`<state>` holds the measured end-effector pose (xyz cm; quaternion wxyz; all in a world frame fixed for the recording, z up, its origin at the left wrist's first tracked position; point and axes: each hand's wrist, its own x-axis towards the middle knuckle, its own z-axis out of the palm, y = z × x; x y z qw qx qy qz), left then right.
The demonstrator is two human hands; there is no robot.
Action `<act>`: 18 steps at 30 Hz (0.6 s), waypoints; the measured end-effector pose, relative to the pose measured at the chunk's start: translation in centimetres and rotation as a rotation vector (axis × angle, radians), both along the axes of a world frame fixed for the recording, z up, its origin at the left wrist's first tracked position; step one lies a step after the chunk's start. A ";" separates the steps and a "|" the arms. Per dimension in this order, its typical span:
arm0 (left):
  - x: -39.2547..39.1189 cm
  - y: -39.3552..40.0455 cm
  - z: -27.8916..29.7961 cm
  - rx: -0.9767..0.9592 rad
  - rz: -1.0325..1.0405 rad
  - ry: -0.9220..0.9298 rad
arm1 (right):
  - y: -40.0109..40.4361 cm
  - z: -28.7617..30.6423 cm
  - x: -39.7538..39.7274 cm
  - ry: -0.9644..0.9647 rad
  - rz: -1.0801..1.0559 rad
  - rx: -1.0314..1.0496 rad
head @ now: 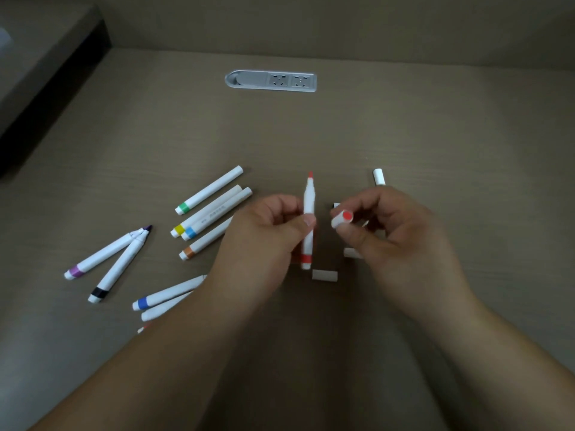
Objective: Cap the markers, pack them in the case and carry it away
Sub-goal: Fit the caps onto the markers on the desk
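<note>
Now, left hand [264, 234]: pinches uncapped white red-banded marker [308, 225], tip up.
Right hand [389, 234]: pinches white red-dotted cap [341, 218], just beside marker.
Brown tabletop [342, 135]: bare beyond hands.

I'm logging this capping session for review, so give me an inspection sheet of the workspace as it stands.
Surface: brown wood-grain desk, matte.
Job's things: red marker uncapped, tip pointing away; red-dot cap beside it, not yet on. Capped markers grouped at left; two uncapped markers crossing at their tips farther left. No case seen.
Clutter: loose white caps on the desk near the hands.
Grippers: left hand grips the red marker; right hand pinches the red-dot cap.
Cables: nothing seen.
Surroundings: recessed socket strip at the desk's far side; dark raised ledge at far left.
</note>
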<state>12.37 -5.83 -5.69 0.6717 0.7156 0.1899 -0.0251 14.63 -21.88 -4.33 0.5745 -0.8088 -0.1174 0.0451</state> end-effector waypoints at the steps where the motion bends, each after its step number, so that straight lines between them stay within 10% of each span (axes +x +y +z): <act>1: -0.3 -0.1 0.0 0.059 -0.045 -0.002 | 0.0 0.3 0.3 0.025 -0.048 0.093; 18: -2.0 -1.1 0.7 0.335 -0.178 -0.098 | 0.6 0.4 0.6 0.095 -0.102 0.203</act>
